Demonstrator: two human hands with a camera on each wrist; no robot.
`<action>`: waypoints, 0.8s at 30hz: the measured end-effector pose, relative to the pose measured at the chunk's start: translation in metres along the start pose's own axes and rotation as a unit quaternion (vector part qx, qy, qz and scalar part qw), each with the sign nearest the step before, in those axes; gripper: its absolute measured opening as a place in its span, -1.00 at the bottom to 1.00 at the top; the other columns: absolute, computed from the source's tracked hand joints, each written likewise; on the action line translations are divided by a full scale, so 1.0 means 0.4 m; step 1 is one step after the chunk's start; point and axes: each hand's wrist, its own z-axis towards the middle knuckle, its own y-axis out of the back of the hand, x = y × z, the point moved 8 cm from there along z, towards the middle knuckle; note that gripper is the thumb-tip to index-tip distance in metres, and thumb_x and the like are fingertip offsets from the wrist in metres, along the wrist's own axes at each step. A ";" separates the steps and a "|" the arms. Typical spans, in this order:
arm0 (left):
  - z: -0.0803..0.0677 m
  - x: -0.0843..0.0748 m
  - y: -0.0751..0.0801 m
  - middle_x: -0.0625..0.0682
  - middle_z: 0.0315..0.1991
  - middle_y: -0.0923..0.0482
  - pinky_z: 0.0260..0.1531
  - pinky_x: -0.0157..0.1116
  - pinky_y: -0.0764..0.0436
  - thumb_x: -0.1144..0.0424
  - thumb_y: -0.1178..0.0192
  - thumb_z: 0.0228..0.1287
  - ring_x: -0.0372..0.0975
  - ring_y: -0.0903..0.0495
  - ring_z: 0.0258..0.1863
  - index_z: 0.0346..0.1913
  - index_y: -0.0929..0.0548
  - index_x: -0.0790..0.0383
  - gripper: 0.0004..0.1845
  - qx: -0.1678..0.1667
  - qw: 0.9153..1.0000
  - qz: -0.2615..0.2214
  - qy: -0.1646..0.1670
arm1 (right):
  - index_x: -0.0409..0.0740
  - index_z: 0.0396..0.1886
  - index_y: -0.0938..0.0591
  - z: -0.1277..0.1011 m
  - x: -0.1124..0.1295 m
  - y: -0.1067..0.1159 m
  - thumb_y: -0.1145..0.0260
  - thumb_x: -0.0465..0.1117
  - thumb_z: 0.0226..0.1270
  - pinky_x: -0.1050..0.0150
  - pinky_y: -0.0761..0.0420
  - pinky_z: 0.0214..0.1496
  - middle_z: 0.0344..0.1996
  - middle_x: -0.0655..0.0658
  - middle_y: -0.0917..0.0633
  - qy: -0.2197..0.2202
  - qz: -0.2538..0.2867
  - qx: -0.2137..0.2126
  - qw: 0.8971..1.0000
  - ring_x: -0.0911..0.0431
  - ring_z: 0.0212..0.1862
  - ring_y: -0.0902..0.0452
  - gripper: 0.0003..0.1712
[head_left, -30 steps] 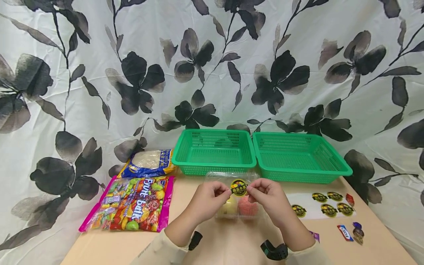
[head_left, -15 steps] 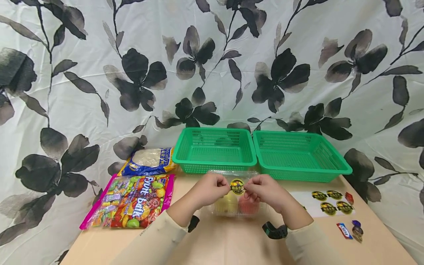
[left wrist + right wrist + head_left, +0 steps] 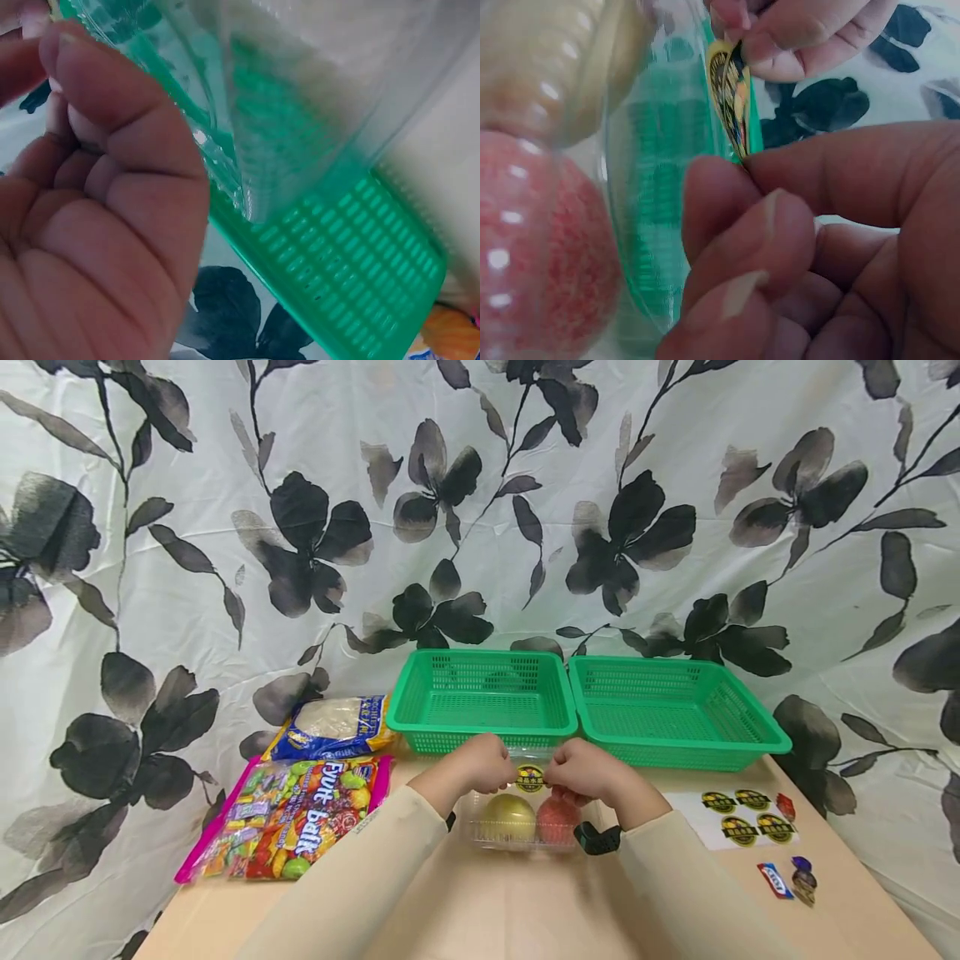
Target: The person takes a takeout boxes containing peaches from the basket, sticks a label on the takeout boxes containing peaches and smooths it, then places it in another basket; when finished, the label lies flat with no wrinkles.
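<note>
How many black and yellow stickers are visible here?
5: one sticker held between the left hand and right hand; four stickers in two rows on the white sheet. The right sleeve may hide more.

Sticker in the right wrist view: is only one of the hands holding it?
No, the left hand and the right hand pinch the sticker at opposite ends.

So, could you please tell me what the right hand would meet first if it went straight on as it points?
Probably the left hand, across the sticker that the right hand pinches; the clear container might come first, as depth is unclear.
</note>
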 end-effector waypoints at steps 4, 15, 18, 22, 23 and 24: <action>0.013 -0.001 -0.003 -0.07 -0.76 -0.42 -0.74 -0.39 -0.34 0.42 -0.13 0.20 -0.30 -0.30 -0.77 -0.80 -0.24 0.02 -0.51 0.017 0.999 0.020 0.033 | -0.21 -0.65 -0.61 0.022 -0.004 -0.004 -0.24 -0.30 0.32 0.33 -0.33 -0.63 -0.72 -0.06 -0.56 -0.023 -0.019 0.017 0.999 0.16 -0.68 -0.27 -0.69; 0.040 0.011 -0.019 -0.07 -0.75 -0.38 -0.77 -0.38 -0.26 0.39 -0.20 0.19 -0.29 -0.25 -0.78 -0.69 -0.51 0.16 -0.69 0.036 0.994 0.080 0.063 | -0.14 -0.77 -0.50 0.038 0.016 -0.021 -0.22 -0.37 0.29 0.32 -0.25 -0.68 -0.78 -0.03 -0.45 -0.047 -0.089 0.043 0.994 0.17 -0.73 -0.19 -0.61; 0.044 0.009 -0.020 -0.07 -0.75 -0.37 -0.76 -0.38 -0.23 0.38 -0.22 0.18 -0.29 -0.25 -0.78 -0.71 -0.47 0.13 -0.67 0.033 0.992 0.102 0.063 | -0.15 -0.76 -0.53 0.039 0.017 -0.022 -0.23 -0.37 0.26 0.33 -0.26 -0.69 -0.78 -0.02 -0.45 -0.049 -0.108 0.038 0.992 0.17 -0.73 -0.20 -0.64; 0.045 0.005 -0.022 -0.08 -0.74 -0.34 -0.75 -0.38 -0.22 0.39 -0.23 0.15 -0.28 -0.25 -0.77 -0.71 -0.41 0.09 -0.65 0.031 0.990 0.125 0.060 | -0.16 -0.77 -0.51 0.044 0.013 -0.023 -0.24 -0.38 0.22 0.33 -0.26 -0.69 -0.79 -0.03 -0.45 -0.050 -0.119 0.035 0.991 0.16 -0.73 -0.21 -0.65; 0.045 0.003 -0.022 -0.08 -0.74 -0.34 -0.75 -0.38 -0.23 0.39 -0.23 0.15 -0.28 -0.25 -0.76 -0.71 -0.40 0.08 -0.65 0.031 0.989 0.129 0.059 | -0.15 -0.77 -0.49 0.044 0.013 -0.024 -0.24 -0.38 0.21 0.34 -0.25 -0.69 -0.79 -0.03 -0.45 -0.051 -0.120 0.035 0.991 0.16 -0.73 -0.21 -0.65; 0.046 0.002 -0.023 -0.08 -0.74 -0.34 -0.75 -0.38 -0.23 0.39 -0.23 0.14 -0.28 -0.26 -0.76 -0.71 -0.40 0.08 -0.65 0.031 0.989 0.132 0.058 | -0.15 -0.77 -0.48 0.045 0.012 -0.024 -0.25 -0.38 0.20 0.34 -0.25 -0.69 -0.79 -0.03 -0.45 -0.051 -0.120 0.035 0.991 0.16 -0.73 -0.21 -0.65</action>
